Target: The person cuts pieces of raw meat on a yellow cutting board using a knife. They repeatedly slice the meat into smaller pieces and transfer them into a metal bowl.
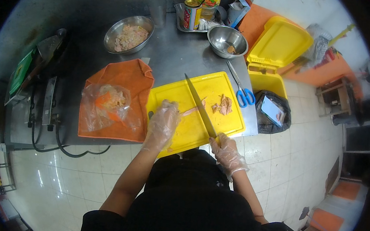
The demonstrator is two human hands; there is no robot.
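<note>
My right hand [228,150], in a clear plastic glove, grips the handle of a long kitchen knife [201,107]. Its blade slants across a yellow cutting board [164,94] and crosses a thin strip of raw meat [189,112], probably chicken. At the strip's left end, my gloved left hand [163,123] has its fingers curled down onto it; the fingertips are partly hidden. Right of the blade lies a small pile of cut meat pieces [223,105]. Left of the board, an orange cloth [119,74] carries a clear plastic bag [112,101] with pale contents.
A steel bowl of chopped meat [130,38] and a nearly bare steel bowl [227,40] stand behind the board. Blue-handled scissors [241,89] lie to its right. Beside the steel table [177,53] stands an open yellow bin [269,81]. Gas hoses [71,153] hang at left.
</note>
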